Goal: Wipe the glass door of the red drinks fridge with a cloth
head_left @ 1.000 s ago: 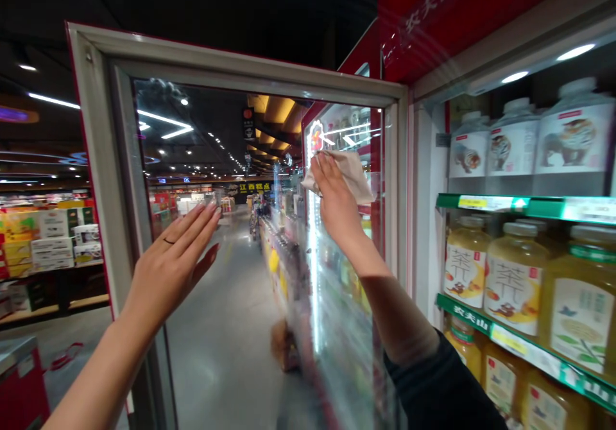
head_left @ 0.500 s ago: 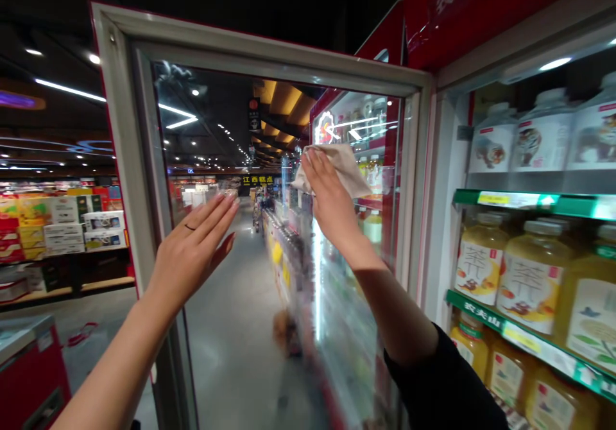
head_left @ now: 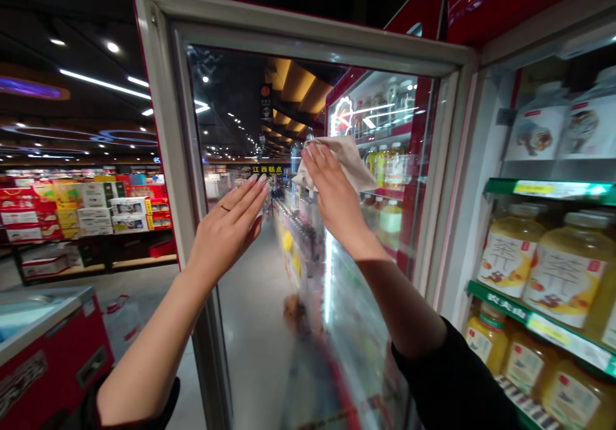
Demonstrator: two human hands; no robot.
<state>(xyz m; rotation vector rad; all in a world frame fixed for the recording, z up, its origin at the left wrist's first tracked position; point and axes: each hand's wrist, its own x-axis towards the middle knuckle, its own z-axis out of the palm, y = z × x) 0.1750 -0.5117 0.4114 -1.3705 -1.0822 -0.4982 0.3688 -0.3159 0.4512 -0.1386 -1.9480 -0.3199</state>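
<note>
The glass door of a drinks fridge stands swung out in front of me, its pale frame edged in red. My right hand lies with its fingers stretched over a beige cloth, which it holds against the upper part of the glass. Part of the cloth is hidden under the palm. To the left of it, my left hand is flat at the pane with fingers straight and nothing in it; a thin dark ring circles one finger. Whether its fingertips touch the glass I cannot tell.
On the right, fridge shelves carry large water bottles and yellow tea bottles. A red chest freezer stands at lower left. Behind it, stacked boxes fill a display. An aisle shows through the glass.
The view has turned a little left, so the door and shelves sit farther right. Against the pane, my right hand and the cloth have slid left, closer to my left hand.
</note>
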